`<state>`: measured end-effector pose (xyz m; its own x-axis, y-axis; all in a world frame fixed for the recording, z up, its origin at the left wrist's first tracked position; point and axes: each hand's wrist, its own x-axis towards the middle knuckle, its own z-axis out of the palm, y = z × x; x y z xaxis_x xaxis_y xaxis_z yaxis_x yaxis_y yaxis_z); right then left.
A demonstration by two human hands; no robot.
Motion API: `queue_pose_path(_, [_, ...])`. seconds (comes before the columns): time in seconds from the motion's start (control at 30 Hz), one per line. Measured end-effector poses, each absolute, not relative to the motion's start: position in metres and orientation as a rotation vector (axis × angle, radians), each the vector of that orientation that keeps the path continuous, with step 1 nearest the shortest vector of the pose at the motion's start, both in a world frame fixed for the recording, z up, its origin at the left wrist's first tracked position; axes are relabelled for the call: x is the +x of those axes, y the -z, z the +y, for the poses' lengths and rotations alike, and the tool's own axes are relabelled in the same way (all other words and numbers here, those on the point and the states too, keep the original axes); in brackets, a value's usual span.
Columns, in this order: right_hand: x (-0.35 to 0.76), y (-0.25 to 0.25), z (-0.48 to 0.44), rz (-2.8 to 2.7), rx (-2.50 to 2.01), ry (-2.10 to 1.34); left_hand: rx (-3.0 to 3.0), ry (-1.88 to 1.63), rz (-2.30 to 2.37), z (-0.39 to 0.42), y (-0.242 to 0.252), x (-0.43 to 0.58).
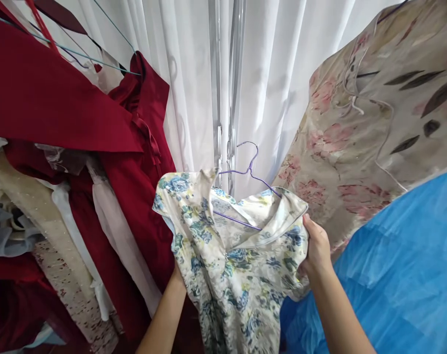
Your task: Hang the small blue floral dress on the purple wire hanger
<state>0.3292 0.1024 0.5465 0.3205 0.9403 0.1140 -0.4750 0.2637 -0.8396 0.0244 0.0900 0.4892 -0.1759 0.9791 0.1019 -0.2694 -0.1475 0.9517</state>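
A cream dress [241,280] with blue and yellow-green flowers hangs on a thin purple wire hanger [250,171], whose hook points up and is caught on nothing I can see. One of the hanger's arms shows through the wide V-neck. My right hand [315,243] grips the dress at its right shoulder edge, thumb in front and fingers curled behind the cloth. On the other side, my left hand [177,278] reaches behind the dress below the sleeve opening. The cloth covers its fingers, so their grip is hidden.
Dark red garments [134,147] on hangers crowd the left, beside pale and sequinned ones. White curtains [275,73] hang behind, with upright metal poles [218,98] before them. At right are a beige floral garment [330,137] and blue tulle [403,265].
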Motion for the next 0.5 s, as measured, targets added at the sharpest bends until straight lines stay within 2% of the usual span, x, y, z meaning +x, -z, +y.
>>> queue_pose_path(0.13, [0.305,-0.544,0.099,-0.86,-0.82,-1.186,0.715,-1.773,1.139,0.067,-0.446,-0.01])
queue_pose_path(0.23, [0.304,-0.532,0.094,-0.956,-0.886,-1.162,0.683,-1.697,1.304,0.046,-0.412,-0.023])
queue_pose_path(0.43, [0.284,-0.479,0.067,-0.714,-1.068,-0.355,0.643,-1.551,1.475,0.014,-0.383,0.003])
queue_pose_path(0.5, [0.264,-0.459,0.053,-0.788,-1.119,-0.4,0.567,-1.561,1.523,0.011,-0.382,0.015])
